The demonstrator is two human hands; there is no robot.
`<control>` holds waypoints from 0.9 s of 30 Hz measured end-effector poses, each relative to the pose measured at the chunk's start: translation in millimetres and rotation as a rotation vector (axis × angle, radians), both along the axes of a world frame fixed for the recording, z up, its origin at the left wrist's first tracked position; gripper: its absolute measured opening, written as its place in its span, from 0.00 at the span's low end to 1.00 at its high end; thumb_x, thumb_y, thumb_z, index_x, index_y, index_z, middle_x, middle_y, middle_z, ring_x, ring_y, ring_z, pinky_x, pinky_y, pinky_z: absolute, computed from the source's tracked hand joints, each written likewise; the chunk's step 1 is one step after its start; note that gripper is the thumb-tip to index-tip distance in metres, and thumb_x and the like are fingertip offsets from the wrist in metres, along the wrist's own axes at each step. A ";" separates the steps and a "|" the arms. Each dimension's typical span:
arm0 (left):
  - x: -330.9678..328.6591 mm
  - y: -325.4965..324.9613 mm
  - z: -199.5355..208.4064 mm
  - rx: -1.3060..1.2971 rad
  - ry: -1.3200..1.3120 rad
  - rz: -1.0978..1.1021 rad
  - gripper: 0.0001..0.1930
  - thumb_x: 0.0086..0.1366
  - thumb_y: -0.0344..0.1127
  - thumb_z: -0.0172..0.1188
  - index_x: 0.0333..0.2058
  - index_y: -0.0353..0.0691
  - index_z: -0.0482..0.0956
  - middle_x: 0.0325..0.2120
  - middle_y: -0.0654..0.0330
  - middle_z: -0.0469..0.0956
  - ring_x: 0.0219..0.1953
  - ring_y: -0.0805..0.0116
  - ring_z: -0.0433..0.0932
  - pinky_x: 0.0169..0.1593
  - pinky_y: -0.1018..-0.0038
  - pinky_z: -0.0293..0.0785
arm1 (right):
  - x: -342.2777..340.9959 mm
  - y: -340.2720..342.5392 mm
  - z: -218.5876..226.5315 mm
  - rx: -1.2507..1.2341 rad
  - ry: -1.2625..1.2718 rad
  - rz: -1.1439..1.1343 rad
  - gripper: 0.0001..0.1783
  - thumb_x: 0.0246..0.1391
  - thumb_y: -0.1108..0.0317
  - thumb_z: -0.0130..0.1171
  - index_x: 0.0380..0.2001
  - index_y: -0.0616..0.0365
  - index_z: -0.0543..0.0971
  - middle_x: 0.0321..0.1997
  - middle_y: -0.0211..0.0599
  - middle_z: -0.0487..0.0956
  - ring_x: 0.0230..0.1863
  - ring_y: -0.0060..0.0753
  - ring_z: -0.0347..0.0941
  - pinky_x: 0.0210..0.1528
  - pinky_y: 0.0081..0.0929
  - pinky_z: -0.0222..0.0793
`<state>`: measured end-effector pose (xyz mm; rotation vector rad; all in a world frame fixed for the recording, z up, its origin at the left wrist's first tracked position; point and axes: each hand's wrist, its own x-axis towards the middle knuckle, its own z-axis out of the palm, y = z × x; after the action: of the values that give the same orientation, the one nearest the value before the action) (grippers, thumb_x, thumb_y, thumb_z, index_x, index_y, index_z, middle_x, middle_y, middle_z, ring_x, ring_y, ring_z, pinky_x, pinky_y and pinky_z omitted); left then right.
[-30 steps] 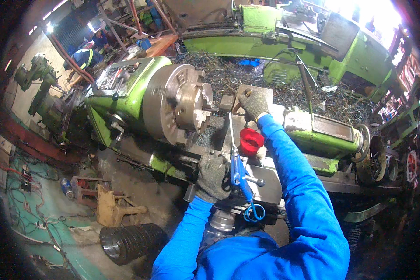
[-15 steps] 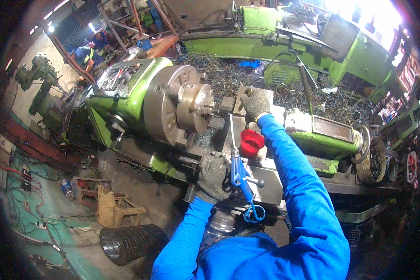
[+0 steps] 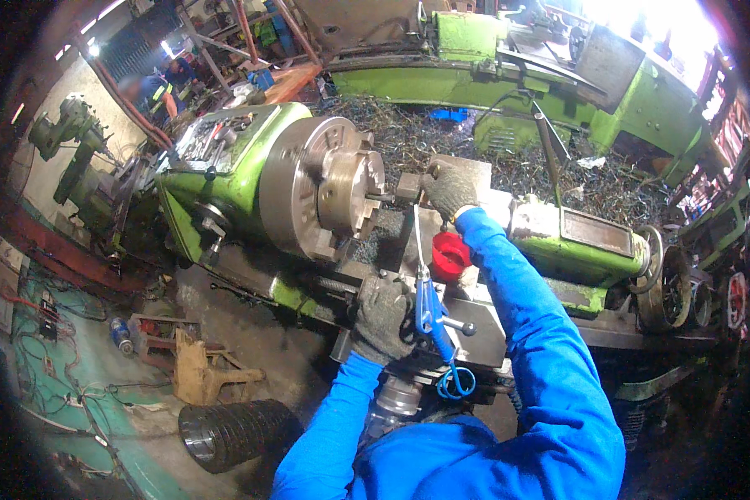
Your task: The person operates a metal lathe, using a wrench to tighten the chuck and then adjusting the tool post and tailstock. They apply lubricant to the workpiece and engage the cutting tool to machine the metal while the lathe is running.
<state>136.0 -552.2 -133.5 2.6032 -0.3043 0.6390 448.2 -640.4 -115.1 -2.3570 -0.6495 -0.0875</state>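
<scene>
My gloved right hand [image 3: 450, 192] lies curled over the near left part of the metal tool post [image 3: 473, 170]. What its fingers grip is hidden. Left of it, a short tool points at the lathe chuck [image 3: 350, 192], whose jaws face right. My gloved left hand [image 3: 383, 319] is closed low on the carriage, beside the blue air gun [image 3: 429, 310]; whatever lies inside its fingers cannot be seen. The air gun rests on the carriage, its thin nozzle toward the tool post and its blue coiled hose hanging down. A red cup [image 3: 451, 257] sits under my right wrist.
The green headstock [image 3: 240, 158] holds small tools on top. On the right is the green tailstock [image 3: 583, 237] with a handwheel. Metal shavings [image 3: 383, 125] heap behind the lathe. A broken tan stool [image 3: 204, 371] and a black ribbed cylinder [image 3: 233, 433] lie at lower left.
The chuck, smeared by turning before, now shows sharper with its jaws at another angle. My right hand has shifted slightly left on the tool post. My left hand stays in place.
</scene>
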 end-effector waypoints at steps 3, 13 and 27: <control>0.2 1.5 -2.3 0.030 -0.019 0.008 0.34 0.48 0.53 0.74 0.48 0.36 0.78 0.54 0.39 0.76 0.61 0.30 0.72 0.65 0.42 0.68 | -2.2 -4.2 1.5 0.024 0.014 0.013 0.19 0.60 0.49 0.58 0.38 0.52 0.86 0.36 0.53 0.85 0.41 0.57 0.83 0.47 0.51 0.76; 1.4 2.4 -6.7 0.016 -0.025 0.008 0.33 0.47 0.51 0.75 0.48 0.37 0.79 0.52 0.41 0.77 0.60 0.34 0.74 0.65 0.42 0.68 | -12.8 -4.8 18.2 0.025 0.075 0.058 0.19 0.59 0.53 0.58 0.45 0.55 0.84 0.40 0.56 0.85 0.45 0.61 0.82 0.50 0.53 0.76; 2.5 0.4 -9.6 0.007 -0.068 0.012 0.33 0.47 0.52 0.73 0.49 0.37 0.79 0.54 0.40 0.77 0.60 0.33 0.73 0.63 0.43 0.69 | 7.4 -8.1 -14.2 0.082 -0.003 -0.053 0.17 0.61 0.55 0.58 0.42 0.54 0.86 0.32 0.50 0.86 0.36 0.51 0.85 0.45 0.48 0.78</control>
<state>138.5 -551.8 -143.2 2.5953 -0.3131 0.7324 455.7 -648.5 -129.3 -2.2954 -0.5739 -0.1386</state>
